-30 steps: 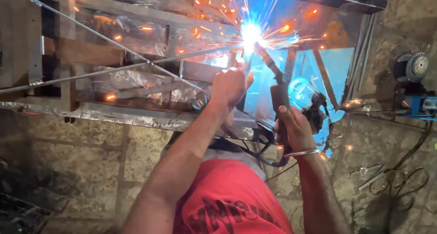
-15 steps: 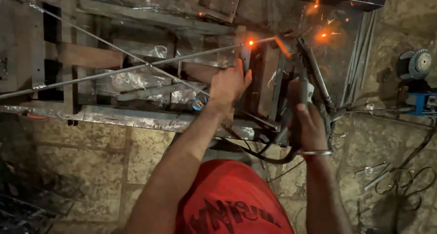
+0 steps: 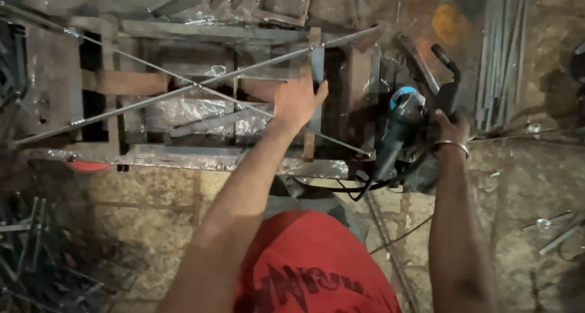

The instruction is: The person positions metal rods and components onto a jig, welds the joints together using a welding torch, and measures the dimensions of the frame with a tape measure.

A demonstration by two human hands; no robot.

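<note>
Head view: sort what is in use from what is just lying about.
In use:
- left hand resting on the metal frame
- crossed rods across the frame
- right hand holding the electrode holder
- grinder by the right hand

Lying about:
- rod bundle at right
- scrap pile at lower left
- loose rods on the floor

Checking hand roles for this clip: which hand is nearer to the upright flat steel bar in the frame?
Left. The left hand rests against the upright flat bar, fingers touching it. The right hand is well off to the right, gripping the angle grinder.
</note>
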